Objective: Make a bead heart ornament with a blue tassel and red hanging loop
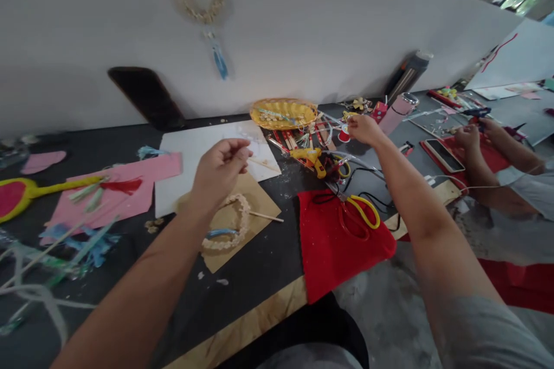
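Note:
My left hand (221, 172) is raised over a white sheet (190, 147), thumb and fingers pinched together; whatever they hold is too small to make out. Below it a beaded-looking pale ring (246, 213) with a blue strand (222, 232) lies on brown paper (266, 202), a thin stick (268, 217) beside it. My right hand (364, 129) reaches far forward with fingertips closed, right next to a red spool (344, 135). What these fingers grip, if anything, is hidden. A yellow glue gun (309, 155) lies between the two hands.
A yellow basket (255, 120) stands against the partition. Scissors (367, 210) rest on red cloth (324, 253) at the table edge, with black cables behind. Pink paper (167, 166) and cords lie left. A pink bottle (396, 112) stands right, near another person's hands (470, 135).

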{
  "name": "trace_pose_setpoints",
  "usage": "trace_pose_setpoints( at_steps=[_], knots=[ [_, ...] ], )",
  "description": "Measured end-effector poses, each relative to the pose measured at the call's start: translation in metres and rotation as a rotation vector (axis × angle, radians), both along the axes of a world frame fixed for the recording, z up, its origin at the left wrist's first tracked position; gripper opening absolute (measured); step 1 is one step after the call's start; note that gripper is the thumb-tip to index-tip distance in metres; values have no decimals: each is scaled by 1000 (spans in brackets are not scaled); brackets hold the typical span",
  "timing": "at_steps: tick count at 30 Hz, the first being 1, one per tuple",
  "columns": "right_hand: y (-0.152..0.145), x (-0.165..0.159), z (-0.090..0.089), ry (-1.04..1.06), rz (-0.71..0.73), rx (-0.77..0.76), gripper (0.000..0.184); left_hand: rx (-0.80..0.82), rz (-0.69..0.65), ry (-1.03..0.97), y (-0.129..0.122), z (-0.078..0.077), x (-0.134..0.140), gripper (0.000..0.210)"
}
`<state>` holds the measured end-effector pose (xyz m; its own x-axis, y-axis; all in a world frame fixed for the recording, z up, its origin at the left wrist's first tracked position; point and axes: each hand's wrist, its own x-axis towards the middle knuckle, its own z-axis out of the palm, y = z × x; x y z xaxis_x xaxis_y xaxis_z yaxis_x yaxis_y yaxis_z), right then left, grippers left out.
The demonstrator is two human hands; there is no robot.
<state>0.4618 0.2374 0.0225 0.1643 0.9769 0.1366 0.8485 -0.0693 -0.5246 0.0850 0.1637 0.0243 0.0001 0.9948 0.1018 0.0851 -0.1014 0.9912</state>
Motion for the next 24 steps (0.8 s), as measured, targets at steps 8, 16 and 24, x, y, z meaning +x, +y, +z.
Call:
trace_pose_setpoints(
  at_steps=[8,16,24],
  knots=[
    [19,32,-9,-334,-16,-133,51,-17,148,-193,44,1,25,27],
    [36,24,-39,-435,8,-203,54,28,11,-95,54,-10,56,30],
    [30,32,-37,-469,20,-217,56,140,-302,293,50,-32,91,25]
  ],
)
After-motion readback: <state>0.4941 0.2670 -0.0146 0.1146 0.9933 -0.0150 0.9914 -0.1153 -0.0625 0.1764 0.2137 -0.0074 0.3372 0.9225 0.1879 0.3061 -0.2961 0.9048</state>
